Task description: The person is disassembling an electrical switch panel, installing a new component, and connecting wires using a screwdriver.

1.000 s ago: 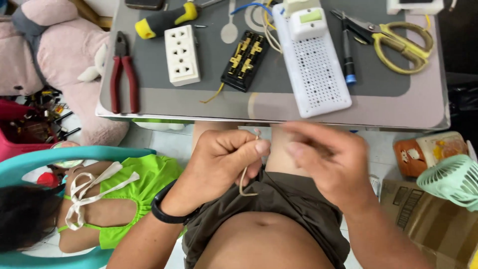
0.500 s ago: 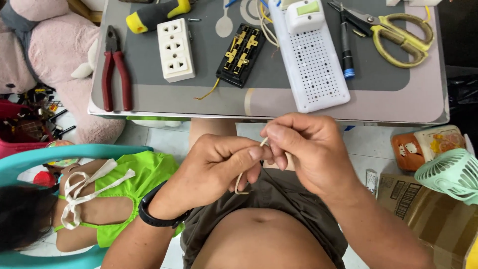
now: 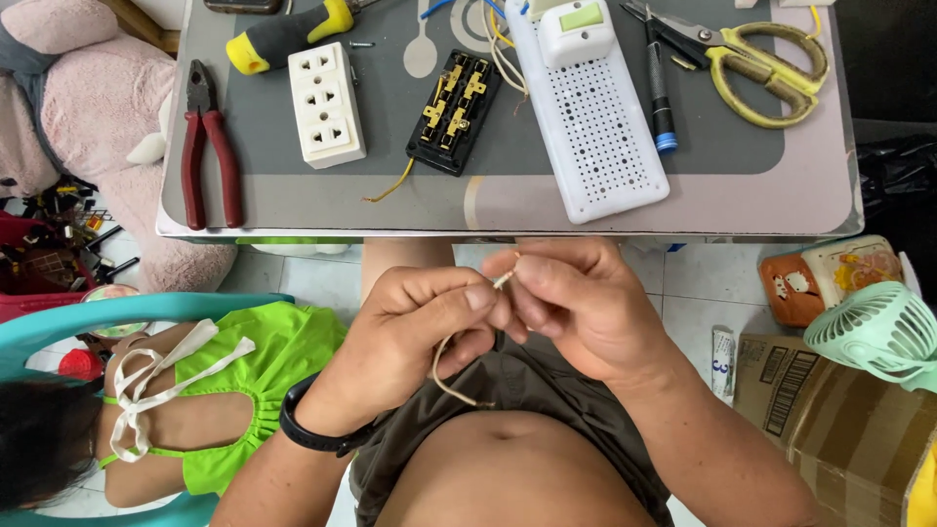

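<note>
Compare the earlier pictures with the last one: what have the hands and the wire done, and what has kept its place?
Both hands have risen from the lap toward the table edge and closed together. The left hand and right hand now pinch the wire end to end, fingertips nearly touching; its loop still hangs below. Neither has let go. The pliers, socket, scissors and white case lie as before.
</note>
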